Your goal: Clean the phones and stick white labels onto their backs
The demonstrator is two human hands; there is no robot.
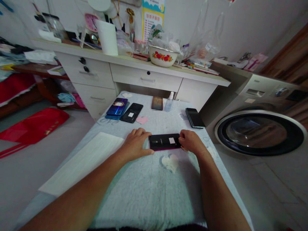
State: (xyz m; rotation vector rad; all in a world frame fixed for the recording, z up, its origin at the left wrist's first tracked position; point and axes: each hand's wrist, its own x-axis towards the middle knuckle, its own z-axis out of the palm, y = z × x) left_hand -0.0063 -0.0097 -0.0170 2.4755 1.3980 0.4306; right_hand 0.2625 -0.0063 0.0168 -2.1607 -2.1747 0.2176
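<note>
A black smartphone (164, 141) lies back up on the cloth-covered table, with a white sticker on it and a pinkish edge along its near side. My left hand (136, 145) grips its left end, index finger at the far corner and thumb at the near one. At the opposite end, the curled fingers of my right hand (191, 141) close on the phone's right edge; the fingertips are partly hidden. Further left lie a blue phone (117, 107) on top of another and a black phone (132, 113) with a white sticker. Stacked dark phones (195, 118) rest at the right edge.
A clear spray bottle (169, 102) and a blurred-out small item (157, 103) stand at the table's far end. A pale flat strip (83, 163) lies left of my forearm. Beyond is a white desk (146, 79) with clutter; a washing machine (260, 96) stands right.
</note>
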